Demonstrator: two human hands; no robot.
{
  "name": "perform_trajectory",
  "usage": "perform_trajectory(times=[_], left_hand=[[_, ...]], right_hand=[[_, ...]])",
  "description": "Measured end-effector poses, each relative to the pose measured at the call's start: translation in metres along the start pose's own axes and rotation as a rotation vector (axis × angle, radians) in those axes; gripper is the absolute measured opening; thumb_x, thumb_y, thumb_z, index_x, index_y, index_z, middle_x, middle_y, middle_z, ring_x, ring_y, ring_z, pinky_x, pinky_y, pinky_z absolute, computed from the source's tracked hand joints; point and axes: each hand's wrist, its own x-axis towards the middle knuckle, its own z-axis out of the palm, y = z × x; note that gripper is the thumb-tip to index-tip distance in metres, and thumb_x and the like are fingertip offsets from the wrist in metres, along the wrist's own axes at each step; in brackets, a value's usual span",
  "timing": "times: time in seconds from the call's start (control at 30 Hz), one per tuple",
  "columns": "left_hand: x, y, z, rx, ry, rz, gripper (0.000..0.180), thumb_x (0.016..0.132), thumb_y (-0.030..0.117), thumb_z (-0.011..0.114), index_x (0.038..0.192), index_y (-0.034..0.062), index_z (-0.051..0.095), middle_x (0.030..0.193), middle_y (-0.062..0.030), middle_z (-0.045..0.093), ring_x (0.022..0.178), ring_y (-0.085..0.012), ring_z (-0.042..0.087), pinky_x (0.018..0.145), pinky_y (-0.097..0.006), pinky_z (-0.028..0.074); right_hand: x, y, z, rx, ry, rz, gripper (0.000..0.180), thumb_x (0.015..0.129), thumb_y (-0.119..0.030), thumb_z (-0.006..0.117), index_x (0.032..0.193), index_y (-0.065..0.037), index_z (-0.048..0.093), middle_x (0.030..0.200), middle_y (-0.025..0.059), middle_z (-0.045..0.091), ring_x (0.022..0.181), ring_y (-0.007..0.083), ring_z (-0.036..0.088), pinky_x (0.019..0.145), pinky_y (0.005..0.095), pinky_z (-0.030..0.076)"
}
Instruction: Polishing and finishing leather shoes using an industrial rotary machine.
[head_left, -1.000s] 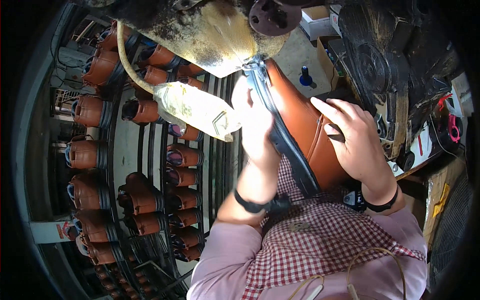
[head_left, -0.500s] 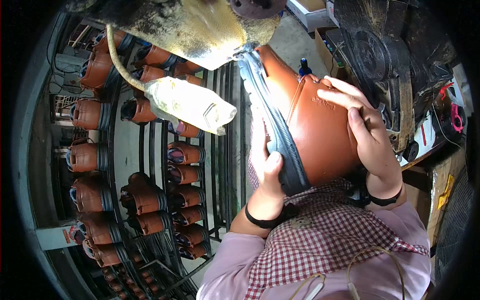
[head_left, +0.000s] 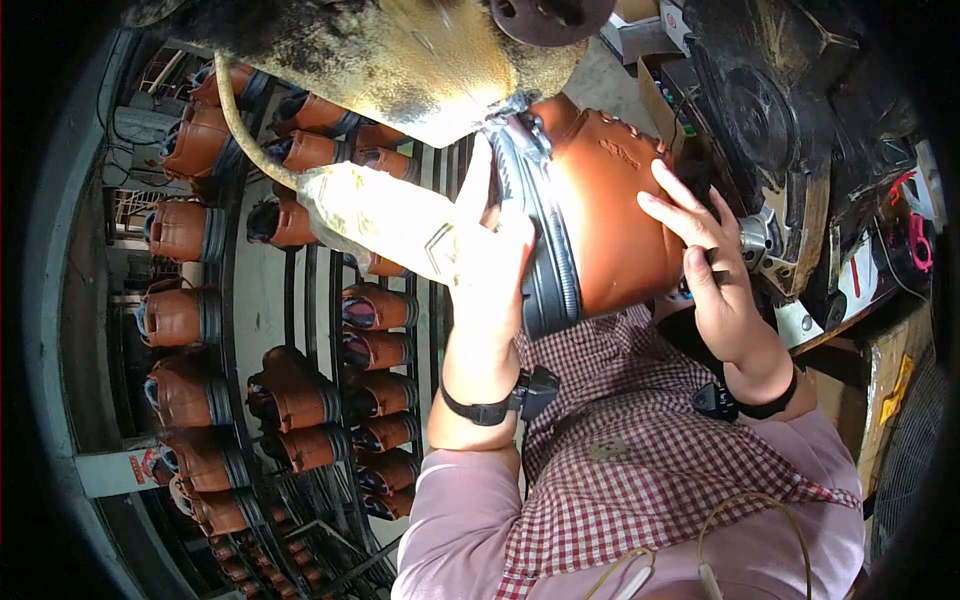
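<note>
A brown leather boot [head_left: 610, 240] with a dark grey sole [head_left: 552, 265] is held tilted on its side, stitching running along the sole's edge. The sole's upper end meets the tip of a worn, yellowish machine head [head_left: 440, 80]. My left hand [head_left: 490, 260] lies along the sole, fingers pointing up and thumb against its edge; bright light washes out part of it. My right hand [head_left: 710, 260] steadies the leather upper from the other side, its fingertips on the surface and its fingers spread. The boot's inside is hidden.
Racks [head_left: 235, 400] of similar brown boots stand on the left. A wrapped lamp-like piece [head_left: 380, 220] on a bent stem hangs beside my left hand. Dark machinery [head_left: 760, 110] and a metal part [head_left: 757, 238] are at right, with a pink ring-shaped tool [head_left: 918, 243] beyond.
The boot has turned under the machine head, its sole now more upright. My left hand has moved up and left along the sole; my right hand has slid down, its fingers more spread.
</note>
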Motion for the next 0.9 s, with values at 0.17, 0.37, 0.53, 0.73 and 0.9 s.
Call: perform_trajectory(times=[0.17, 0.37, 0.53, 0.73, 0.9], left_hand=[[0.014, 0.002, 0.004, 0.205, 0.073, 0.067, 0.057, 0.085, 0.006, 0.048, 0.140, -0.0045, 0.040, 0.111, -0.0031, 0.057, 0.078, -0.0033, 0.044, 0.067, -0.017, 0.036], [0.017, -0.024, 0.007, -0.141, 0.144, 0.129, 0.053, 0.095, 0.022, 0.051, 0.141, -0.0016, 0.040, 0.117, -0.0041, 0.058, 0.107, -0.0131, 0.055, 0.095, -0.025, 0.042], [0.038, -0.026, -0.011, -0.072, 0.093, 0.031, 0.036, 0.095, 0.027, 0.053, 0.123, 0.0049, 0.055, 0.105, 0.0009, 0.059, 0.096, -0.0088, 0.057, 0.088, -0.025, 0.046], [0.012, -0.032, -0.002, -0.135, 0.119, 0.309, 0.063, 0.086, 0.018, 0.049, 0.144, -0.0011, 0.033, 0.135, -0.0142, 0.048, 0.114, -0.0212, 0.053, 0.095, -0.032, 0.045], [-0.042, -0.061, -0.053, -0.257, 0.424, 0.380, 0.072, 0.083, 0.019, 0.044, 0.148, -0.0043, 0.023, 0.141, -0.0215, 0.041, 0.119, -0.0316, 0.053, 0.101, -0.039, 0.044]], right_hand=[[0.002, 0.019, 0.011, 0.025, 0.042, -0.015, 0.042, 0.103, -0.028, 0.030, 0.135, -0.011, 0.052, 0.144, 0.0132, 0.045, 0.130, 0.0262, 0.045, 0.111, 0.0517, 0.012], [0.000, 0.059, 0.030, 0.450, 0.223, -0.026, 0.045, 0.105, -0.025, 0.025, 0.135, 0.003, 0.045, 0.134, 0.0164, 0.052, 0.119, 0.0263, 0.051, 0.107, 0.0361, 0.035], [-0.014, 0.063, 0.028, 0.445, 0.530, -0.065, 0.031, 0.103, -0.025, 0.037, 0.090, 0.000, 0.051, 0.087, 0.0063, 0.052, 0.073, 0.0119, 0.050, 0.066, 0.0252, 0.042], [-0.015, 0.014, 0.036, 0.637, 0.394, -0.109, 0.034, 0.099, -0.032, 0.041, 0.104, 0.001, 0.042, 0.084, 0.0038, 0.044, 0.068, 0.0054, 0.035, 0.058, 0.0202, 0.030], [-0.010, -0.018, 0.019, 0.465, 0.218, 0.111, 0.009, 0.091, -0.006, 0.058, 0.095, 0.001, 0.055, 0.081, 0.0026, 0.054, 0.068, 0.0056, 0.050, 0.063, 0.0213, 0.041]])
